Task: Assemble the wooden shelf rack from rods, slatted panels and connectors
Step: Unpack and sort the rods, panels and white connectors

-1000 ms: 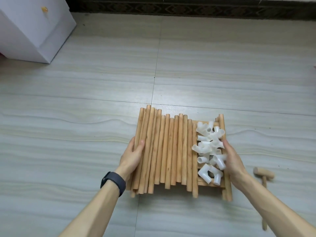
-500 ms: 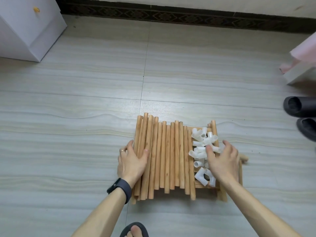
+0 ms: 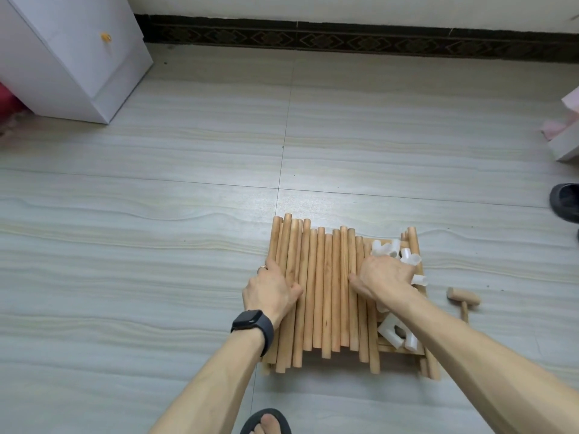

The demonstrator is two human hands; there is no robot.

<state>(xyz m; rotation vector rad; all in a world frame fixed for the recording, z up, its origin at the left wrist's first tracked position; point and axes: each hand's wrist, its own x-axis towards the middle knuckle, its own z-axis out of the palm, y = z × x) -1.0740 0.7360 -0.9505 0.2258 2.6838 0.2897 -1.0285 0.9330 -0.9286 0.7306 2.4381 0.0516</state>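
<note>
At the bottom edge a sandalled foot [image 3: 266, 422] shows. In the lower centre of the frame, the left hand [image 3: 271, 291] lies flat, fingers straight, on the rods [image 3: 326, 292]. The right hand [image 3: 383, 275] spreads wide over their right side, against the white connectors [image 3: 396, 335]. A mallet [image 3: 463, 300] lies right; a white cabinet [image 3: 72, 51] stands upper left.

Pale tiled floor [image 3: 156, 245], slatted panels [image 3: 398, 348] bearing rods [image 3: 326, 292], wooden mallet [image 3: 463, 298] just beside — white cabinet [image 3: 78, 51] far left

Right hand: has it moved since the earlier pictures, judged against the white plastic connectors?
Yes. The right hand has shifted leftward: from right of the white plastic connectors, across them, its thumb on the round wooden rods.
</note>
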